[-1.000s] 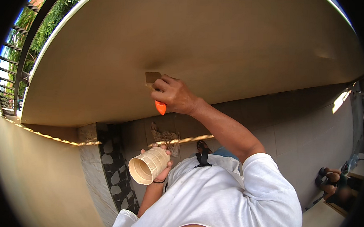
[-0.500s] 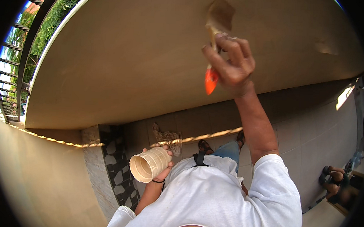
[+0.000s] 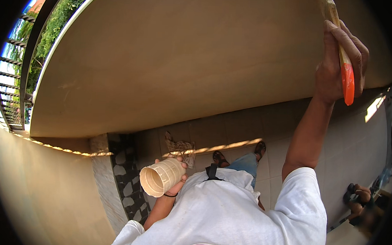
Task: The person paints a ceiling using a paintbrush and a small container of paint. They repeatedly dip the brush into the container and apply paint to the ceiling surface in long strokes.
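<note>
My right hand [image 3: 342,63] is raised at the upper right, its fingers closed around the handle of a paintbrush [image 3: 347,78]. The handle is pale wood with an orange-red end that points down; the bristle end runs out of the picture at the top edge. Behind it stretches a broad tan-brown wall [image 3: 199,57]. Low and in front of my body, my left hand [image 3: 179,183] is wrapped around a cream plastic container [image 3: 161,175], ribbed and cylindrical. It lies tilted with its round mouth toward the lower left. What is inside it cannot be made out.
A crumpled cloth [image 3: 180,150] lies on the tiled floor [image 3: 277,163] by the wall's foot. At the left are a metal railing [image 3: 23,71] with greenery and a pillar with dark stone patterning [image 3: 128,181]. Another person [image 3: 359,199] is low at the far right.
My right hand has swung right with the paintbrush, from the upper middle of the wall to the upper right. My left hand and the container have stayed almost still.
</note>
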### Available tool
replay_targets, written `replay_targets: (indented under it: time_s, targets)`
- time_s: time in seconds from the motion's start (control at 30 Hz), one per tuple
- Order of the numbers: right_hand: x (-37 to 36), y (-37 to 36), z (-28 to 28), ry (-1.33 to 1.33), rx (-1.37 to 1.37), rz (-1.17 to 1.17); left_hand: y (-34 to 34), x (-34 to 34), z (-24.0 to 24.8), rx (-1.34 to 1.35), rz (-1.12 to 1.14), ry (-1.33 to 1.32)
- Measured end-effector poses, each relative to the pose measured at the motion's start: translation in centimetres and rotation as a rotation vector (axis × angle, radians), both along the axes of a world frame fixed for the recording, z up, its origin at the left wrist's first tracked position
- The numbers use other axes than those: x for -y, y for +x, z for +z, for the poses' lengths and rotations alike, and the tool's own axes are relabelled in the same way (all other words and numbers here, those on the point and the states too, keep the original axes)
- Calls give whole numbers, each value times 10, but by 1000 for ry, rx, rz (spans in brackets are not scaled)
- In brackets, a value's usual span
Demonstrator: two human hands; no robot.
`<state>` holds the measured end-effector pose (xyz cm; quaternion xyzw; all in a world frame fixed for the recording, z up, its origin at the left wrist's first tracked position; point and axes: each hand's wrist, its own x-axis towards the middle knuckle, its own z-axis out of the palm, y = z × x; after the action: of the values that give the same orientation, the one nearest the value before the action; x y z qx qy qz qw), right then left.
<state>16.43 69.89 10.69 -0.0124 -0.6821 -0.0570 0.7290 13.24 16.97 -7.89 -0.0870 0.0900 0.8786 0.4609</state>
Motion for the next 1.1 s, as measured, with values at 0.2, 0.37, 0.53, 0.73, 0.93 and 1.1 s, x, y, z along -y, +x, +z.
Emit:
replay_targets:
  time_s: [0.2, 0.37, 0.53, 0.73, 0.93, 1.1]
  targets:
    - [160, -86, -77, -166, 282, 236, 2, -8, 0, 1, -5, 51]
    - [228, -118, -115, -118, 617, 686, 2, -6, -7, -17, 23, 75]
    - [132, -108, -53, -232, 592, 700, 3, 10, -23, -36, 71, 76]
    - [106, -75, -23, 6, 35, 159, 9, 32, -43, -9, 148, 84]
    - [218, -139, -115, -18, 316, 269, 7, 37, -51, -61, 185, 76]
    - [274, -157, -191, -86, 604, 700, 7, 36, -53, -82, 207, 76]
